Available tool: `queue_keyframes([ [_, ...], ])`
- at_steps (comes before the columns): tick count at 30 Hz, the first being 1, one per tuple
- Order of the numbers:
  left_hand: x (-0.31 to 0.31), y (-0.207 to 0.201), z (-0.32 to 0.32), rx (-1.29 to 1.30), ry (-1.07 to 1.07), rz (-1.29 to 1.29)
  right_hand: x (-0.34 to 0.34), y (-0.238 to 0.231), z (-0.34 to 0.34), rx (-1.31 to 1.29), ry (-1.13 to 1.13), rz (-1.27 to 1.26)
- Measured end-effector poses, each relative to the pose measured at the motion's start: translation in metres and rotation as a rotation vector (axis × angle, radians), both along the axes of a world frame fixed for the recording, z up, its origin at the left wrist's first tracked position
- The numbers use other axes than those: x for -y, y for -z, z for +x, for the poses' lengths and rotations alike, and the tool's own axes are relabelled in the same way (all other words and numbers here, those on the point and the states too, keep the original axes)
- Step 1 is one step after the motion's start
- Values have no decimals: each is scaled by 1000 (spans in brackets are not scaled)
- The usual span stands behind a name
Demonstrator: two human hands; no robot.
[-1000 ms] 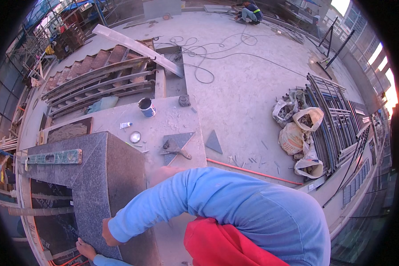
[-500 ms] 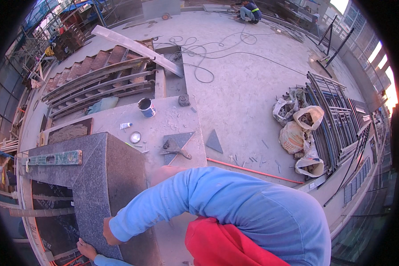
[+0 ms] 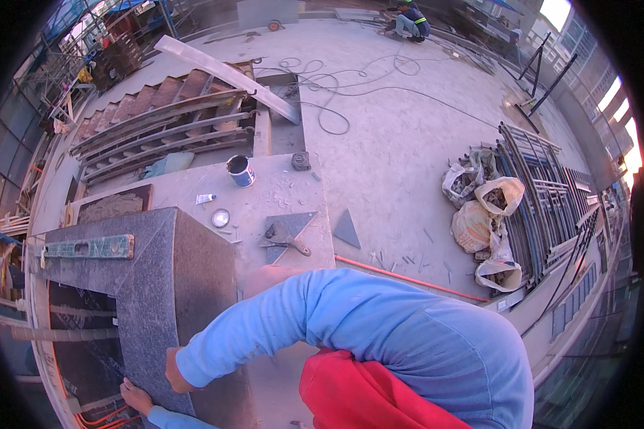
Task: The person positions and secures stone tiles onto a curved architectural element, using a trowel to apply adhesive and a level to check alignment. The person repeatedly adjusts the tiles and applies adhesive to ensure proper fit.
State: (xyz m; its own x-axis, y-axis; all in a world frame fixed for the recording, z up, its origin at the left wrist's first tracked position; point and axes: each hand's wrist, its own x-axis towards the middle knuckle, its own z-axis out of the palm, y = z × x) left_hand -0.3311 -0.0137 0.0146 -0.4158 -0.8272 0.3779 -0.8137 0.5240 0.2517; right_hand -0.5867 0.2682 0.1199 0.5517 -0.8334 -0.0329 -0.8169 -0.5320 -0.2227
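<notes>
A dark grey speckled stone slab (image 3: pixel 147 314) tops a box-like block. At its inner edge, beside a dark opening (image 3: pixel 82 361), is my left hand (image 3: pixel 137 397), fingers bent and pressed together; a thin dark thing seems to lie by the fingertips, too small to make out. My right hand (image 3: pixel 177 372) rests on the slab's near part, curled, its fingers mostly hidden below the blue sleeve (image 3: pixel 243 332); whatever it grips does not show. Along the slab's far arm lies a green spirit level (image 3: pixel 89 247). A patch of skin (image 3: pixel 265 279) beyond my sleeve cannot be identified.
Beyond the block stand an open paint can (image 3: pixel 241 171), a tube (image 3: pixel 205 199), a round lid (image 3: pixel 221 217) and a scraper (image 3: pixel 288 239) on a stone offcut. To the right are rubble sacks (image 3: pixel 472 225), metal frames (image 3: pixel 544 189) and an orange hose (image 3: pixel 408 277). A person (image 3: pixel 410 21) crouches far off.
My left hand has shifted slightly forward and left along the slab's edge. My right hand stays in place. The whole view has tilted a little.
</notes>
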Motion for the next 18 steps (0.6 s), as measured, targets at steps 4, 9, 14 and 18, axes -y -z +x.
queue_keyframes([
  [4, 7, 3, 3, 35, -4, 9, -2, 0, -2, -2, 12, -28],
  [9, 8, 5, 7, 54, -13, -20, -4, -2, -3, -9, 11, -18],
  [14, 5, 5, 6, 57, 20, -36, -4, -1, -3, -15, 7, -38],
  [18, 4, 4, 4, 32, 26, -54, -3, 1, -1, -8, 23, -22],
])
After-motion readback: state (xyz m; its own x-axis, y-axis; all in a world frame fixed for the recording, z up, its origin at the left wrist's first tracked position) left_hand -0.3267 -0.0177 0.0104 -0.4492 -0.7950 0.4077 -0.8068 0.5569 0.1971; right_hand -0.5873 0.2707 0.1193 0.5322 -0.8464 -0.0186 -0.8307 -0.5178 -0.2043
